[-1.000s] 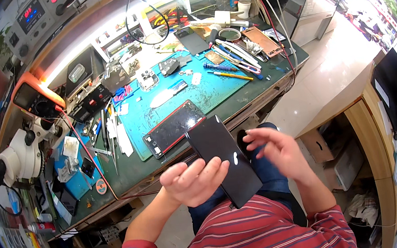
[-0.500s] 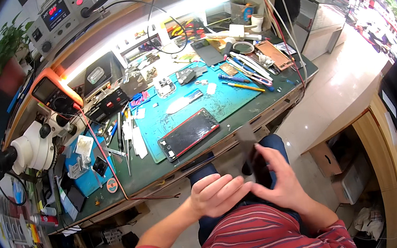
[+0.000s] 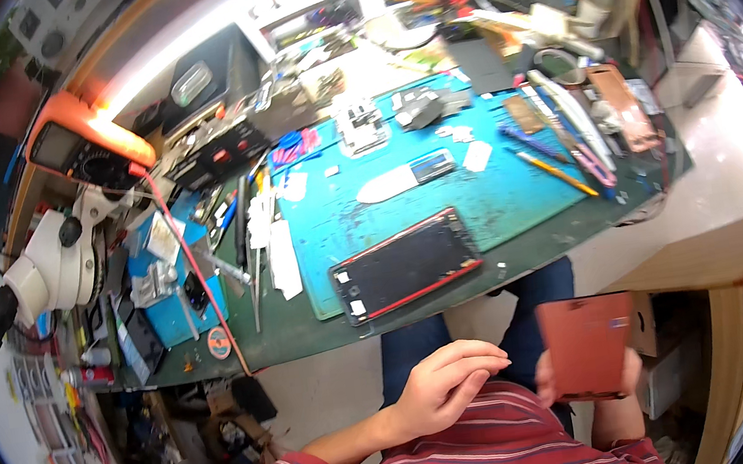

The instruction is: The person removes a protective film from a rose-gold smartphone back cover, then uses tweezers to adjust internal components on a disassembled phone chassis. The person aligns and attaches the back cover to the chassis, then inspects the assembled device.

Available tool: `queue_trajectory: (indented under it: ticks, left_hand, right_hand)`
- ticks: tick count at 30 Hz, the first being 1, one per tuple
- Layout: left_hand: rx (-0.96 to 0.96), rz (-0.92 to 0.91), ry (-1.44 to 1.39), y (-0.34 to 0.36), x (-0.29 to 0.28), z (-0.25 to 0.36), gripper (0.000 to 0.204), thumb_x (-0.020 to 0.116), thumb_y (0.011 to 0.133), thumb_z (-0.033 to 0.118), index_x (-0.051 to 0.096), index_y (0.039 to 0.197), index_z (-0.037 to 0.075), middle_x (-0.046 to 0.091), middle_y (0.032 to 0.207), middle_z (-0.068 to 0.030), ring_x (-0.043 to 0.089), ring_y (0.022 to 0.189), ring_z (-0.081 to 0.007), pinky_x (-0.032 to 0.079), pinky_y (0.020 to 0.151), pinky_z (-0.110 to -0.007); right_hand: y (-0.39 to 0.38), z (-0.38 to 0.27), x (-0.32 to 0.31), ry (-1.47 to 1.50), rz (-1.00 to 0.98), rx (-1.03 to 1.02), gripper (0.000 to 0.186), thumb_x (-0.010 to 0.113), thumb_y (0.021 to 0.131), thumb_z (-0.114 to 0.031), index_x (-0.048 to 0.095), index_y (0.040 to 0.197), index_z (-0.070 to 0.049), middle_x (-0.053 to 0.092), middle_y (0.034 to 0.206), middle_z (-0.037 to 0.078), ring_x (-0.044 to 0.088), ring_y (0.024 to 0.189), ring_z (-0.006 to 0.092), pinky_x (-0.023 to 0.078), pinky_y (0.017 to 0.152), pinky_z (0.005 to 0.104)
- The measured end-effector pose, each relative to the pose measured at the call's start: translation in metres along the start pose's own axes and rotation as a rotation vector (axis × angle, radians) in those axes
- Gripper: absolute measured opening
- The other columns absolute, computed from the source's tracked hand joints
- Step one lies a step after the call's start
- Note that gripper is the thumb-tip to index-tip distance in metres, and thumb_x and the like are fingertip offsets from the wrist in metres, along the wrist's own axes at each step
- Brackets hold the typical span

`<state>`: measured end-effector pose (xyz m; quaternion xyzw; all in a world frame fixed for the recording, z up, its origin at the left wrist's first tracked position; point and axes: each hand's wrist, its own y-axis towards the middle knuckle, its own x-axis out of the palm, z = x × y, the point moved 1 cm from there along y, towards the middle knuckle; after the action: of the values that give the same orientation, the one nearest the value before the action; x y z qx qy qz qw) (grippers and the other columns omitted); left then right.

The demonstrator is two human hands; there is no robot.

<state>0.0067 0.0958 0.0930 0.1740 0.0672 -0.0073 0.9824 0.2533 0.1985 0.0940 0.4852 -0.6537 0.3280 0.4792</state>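
In my right hand (image 3: 547, 381) is a flat, phone-sized panel (image 3: 590, 346), its reddish-brown face showing and a small label near one edge. My thumb and fingers grip it by its two long sides, at the lower end; the palm is hidden behind it. My left hand (image 3: 451, 387) hovers in front of my shirt, apart from the panel, fingers stretched out together and nothing in them. Beyond my hands, a dark phone body with a red edge (image 3: 408, 265) lies near the front of the blue work mat (image 3: 491, 222). Past it, a flat spatula-shaped tool (image 3: 389, 183) rests on the mat.
Tweezers, pens and a pencil (image 3: 555, 174) lie at the mat's right. An orange multimeter (image 3: 87, 142) and a white microscope (image 3: 47, 272) stand at left. A red cable (image 3: 190, 263) hangs over the bench's front edge. Wooden shelving (image 3: 730, 355) stands to my right.
My right hand has moved right and turned the panel from nearly edge-on to show its reddish-brown face. My left hand is now apart from the right. The view has shifted closer to the bench.
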Motion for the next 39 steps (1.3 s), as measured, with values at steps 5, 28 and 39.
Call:
queue_trajectory:
  ticks: [5,28,39]
  left_hand:
    - [0.36,0.242,0.528,-0.039,-0.046,-0.006,0.027,0.057,0.079,-0.01,0.066,0.102,0.002,0.065,0.101,-0.0115,0.068,0.083,-0.0268,0.057,0.072,-0.036]
    - [0.34,0.821,0.956,-0.085,-0.171,-0.01,0.037,0.04,0.105,0.032,0.056,0.095,0.001,0.045,0.06,-0.0018,0.04,0.048,-0.0157,0.034,0.048,-0.032]
    - [0.237,0.807,1.026,-0.082,-0.168,-0.007,0.026,0.036,0.105,0.025,0.052,0.101,0.005,0.043,0.057,0.0001,0.042,0.049,-0.0155,0.036,0.049,-0.032]
  right_hand:
    - [0.04,-0.048,-0.025,-0.015,-0.214,-0.145,0.097,0.087,0.071,-0.021,0.031,0.143,0.012,0.044,0.129,0.036,0.053,0.116,0.0521,0.048,0.094,0.0646]
    - [0.086,-0.114,-0.027,-0.363,-0.217,-0.242,0.08,0.075,0.087,-0.029,0.03,0.15,-0.008,0.034,0.136,0.024,0.051,0.112,0.0375,0.056,0.086,0.0542]
    - [0.074,-0.103,-0.028,-0.403,-0.13,-0.332,0.085,0.076,0.086,-0.03,0.026,0.153,-0.011,0.038,0.131,0.028,0.055,0.106,0.0404,0.057,0.081,0.0552]
